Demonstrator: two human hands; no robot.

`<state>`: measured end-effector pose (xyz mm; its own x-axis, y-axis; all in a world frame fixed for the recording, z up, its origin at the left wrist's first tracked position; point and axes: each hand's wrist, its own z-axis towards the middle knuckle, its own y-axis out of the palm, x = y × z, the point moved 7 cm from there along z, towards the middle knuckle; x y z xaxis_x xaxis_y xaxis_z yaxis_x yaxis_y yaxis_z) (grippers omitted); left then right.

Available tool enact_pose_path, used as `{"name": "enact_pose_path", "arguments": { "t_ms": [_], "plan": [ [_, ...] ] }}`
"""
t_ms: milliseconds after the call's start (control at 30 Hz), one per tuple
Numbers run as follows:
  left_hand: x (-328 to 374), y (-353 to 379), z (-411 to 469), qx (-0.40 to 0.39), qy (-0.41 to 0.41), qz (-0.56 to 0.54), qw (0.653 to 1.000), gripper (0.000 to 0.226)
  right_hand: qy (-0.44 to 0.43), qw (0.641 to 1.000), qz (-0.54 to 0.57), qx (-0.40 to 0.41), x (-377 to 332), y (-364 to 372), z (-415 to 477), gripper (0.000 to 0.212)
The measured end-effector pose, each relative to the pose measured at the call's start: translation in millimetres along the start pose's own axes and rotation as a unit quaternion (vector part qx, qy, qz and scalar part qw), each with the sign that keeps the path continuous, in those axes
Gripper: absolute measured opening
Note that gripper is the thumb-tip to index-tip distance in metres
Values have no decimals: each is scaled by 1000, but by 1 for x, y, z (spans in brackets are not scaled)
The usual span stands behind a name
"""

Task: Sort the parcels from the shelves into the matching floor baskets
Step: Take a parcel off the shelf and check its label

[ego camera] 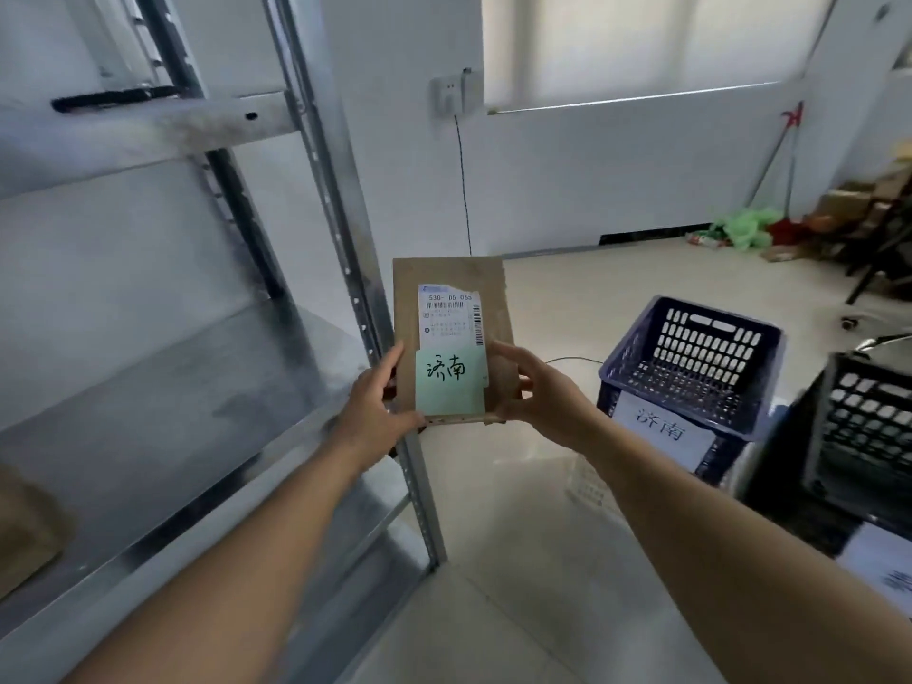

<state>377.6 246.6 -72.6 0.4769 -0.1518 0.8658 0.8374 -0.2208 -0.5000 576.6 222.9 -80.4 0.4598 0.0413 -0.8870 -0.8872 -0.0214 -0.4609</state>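
Note:
I hold a flat brown cardboard parcel (496, 283) upright in front of me, near the shelf's corner post. It carries a white shipping label and a green note with handwritten characters 济南. My left hand (375, 402) grips its lower left edge and my right hand (538, 387) grips its lower right edge. On the floor to the right stands a blue perforated basket (691, 357) with a white paper sign reading 济南; nothing shows inside it. A black basket (863, 427) stands further right, partly cut off, with another white sign below it.
A metal shelf unit (197, 387) fills the left side, its post (390, 387) right behind my left hand. Another brown parcel (24, 530) lies at the shelf's left edge. A white basket (587, 481) peeks out under my right forearm. Brooms, green bags and boxes (789, 224) clutter the far right corner.

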Motion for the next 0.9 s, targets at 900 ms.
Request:
{"name": "enact_pose_path", "arguments": {
  "t_ms": [900],
  "plan": [
    [104, 344, 200, -216, 111, 38, 969, 91, 185, 963, -27, 194, 224, -284, -16, 85]
  ]
}}
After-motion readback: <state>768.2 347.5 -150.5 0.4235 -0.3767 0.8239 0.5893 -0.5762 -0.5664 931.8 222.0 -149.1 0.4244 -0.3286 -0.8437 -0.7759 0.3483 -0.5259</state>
